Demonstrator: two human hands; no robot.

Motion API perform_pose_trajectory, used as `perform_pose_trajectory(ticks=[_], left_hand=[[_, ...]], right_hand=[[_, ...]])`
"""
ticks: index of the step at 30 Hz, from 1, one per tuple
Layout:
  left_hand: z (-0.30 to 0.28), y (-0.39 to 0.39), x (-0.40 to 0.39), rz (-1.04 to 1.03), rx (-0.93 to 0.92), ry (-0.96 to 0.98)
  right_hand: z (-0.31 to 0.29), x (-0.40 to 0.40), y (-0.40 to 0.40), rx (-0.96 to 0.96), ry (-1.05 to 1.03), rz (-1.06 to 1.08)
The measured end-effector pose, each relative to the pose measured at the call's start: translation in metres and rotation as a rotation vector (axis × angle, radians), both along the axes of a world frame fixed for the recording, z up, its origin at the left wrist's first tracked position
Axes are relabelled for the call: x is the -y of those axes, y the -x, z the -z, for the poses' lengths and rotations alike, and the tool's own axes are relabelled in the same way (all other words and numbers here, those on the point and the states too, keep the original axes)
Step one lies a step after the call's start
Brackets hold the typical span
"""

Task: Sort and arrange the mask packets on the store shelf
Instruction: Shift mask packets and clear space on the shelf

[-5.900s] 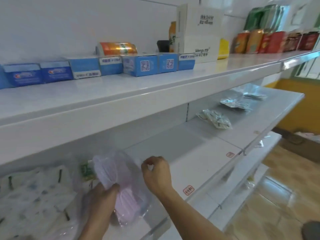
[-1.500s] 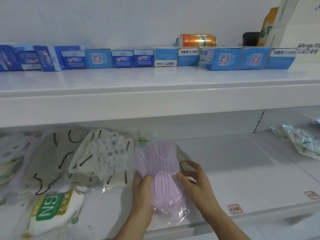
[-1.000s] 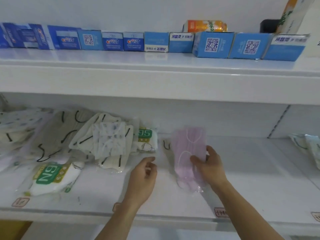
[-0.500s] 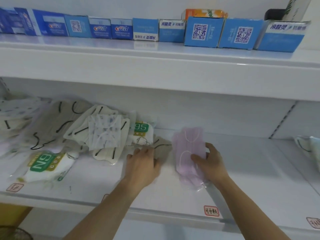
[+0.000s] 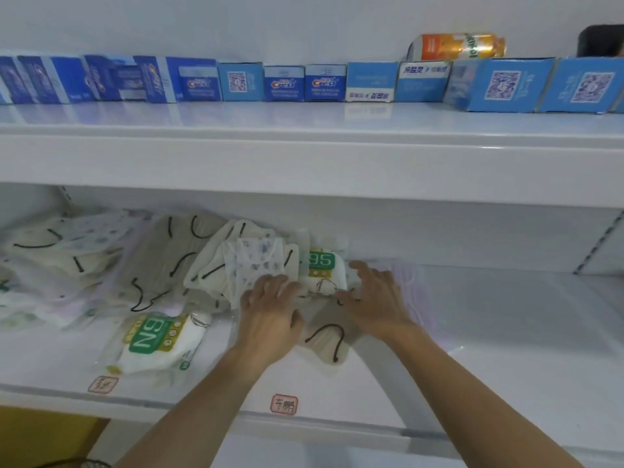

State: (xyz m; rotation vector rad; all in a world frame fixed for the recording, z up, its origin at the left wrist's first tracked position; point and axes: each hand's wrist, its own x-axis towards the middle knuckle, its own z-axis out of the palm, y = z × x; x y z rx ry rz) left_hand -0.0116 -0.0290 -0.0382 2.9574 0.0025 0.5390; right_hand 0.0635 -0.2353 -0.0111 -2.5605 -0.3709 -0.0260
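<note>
A: Sorting the mask packets on the lower shelf (image 5: 506,349), and looks nowhere near done tbh. Got one pink mask packet (image 5: 413,292) lying flat off on its own, just right of the right hand (image 5: 374,298), with one edge tucked under it. Counting that as the only thing properly placed so far.

B: Agreed. Leaves the whole heap on the left (image 5: 60,265) overlapping every which way. Add a printed packet (image 5: 253,261) on top of some cream ones, a rear N95 packet (image 5: 320,268) and a front N95 packet (image 5: 158,339) near the front lip. Guessing well under half done.

A: And the grip?

B: Seeing the right hand with fingers spread, resting on the beige packet (image 5: 326,339) with the black loops, pinching nothing. Can't tell with the left hand (image 5: 270,312). Bent over the edge of the printed packet, could be pinching or just pressing.

A: Anything in the way?

B: Not much. Plenty of bare shelf off to the right, so no shortage of room. Worth minding the upper shelf (image 5: 304,157) hanging right overhead, lined with toothpaste boxes (image 5: 287,83) and an orange bottle (image 5: 459,46) lying on its side behind them. Also expecting the overlapping packets to drag their neighbours along when pulled.
</note>
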Motion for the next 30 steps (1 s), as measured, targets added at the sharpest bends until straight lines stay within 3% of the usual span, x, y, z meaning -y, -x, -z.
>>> perform_pose_trajectory(ticks=[4,6,9,14,19,21,24,28,30], left_hand=[[0.010,-0.004,-0.037,-0.093,-0.123,-0.127],[0.009,-0.007,-0.039,-0.128,-0.125,-0.102],[0.008,-0.020,-0.025,-0.105,-0.043,-0.012],[-0.003,-0.041,0.050,0.122,0.015,0.160],[-0.005,-0.056,0.139,0.296,-0.044,0.206],[-0.003,-0.061,0.166,0.306,-0.131,0.237],[0.006,-0.069,0.192,0.340,-0.164,0.321],[0.008,-0.080,0.209,0.299,-0.256,0.104],[0.006,-0.084,0.211,0.279,-0.271,0.101]], right_hand=[[0.016,-0.047,-0.010,-0.074,0.235,-0.067],[0.022,-0.047,-0.013,0.075,0.147,0.038],[0.016,-0.030,-0.003,0.335,-0.161,0.146],[0.007,0.046,0.016,0.597,-0.281,0.346],[0.016,0.165,0.034,0.748,-0.164,0.472],[0.029,0.213,0.043,0.695,-0.088,0.599],[0.039,0.273,0.046,0.526,-0.135,0.733],[0.031,0.322,0.015,0.352,-0.233,0.782],[0.023,0.332,-0.005,0.104,-0.242,0.687]])
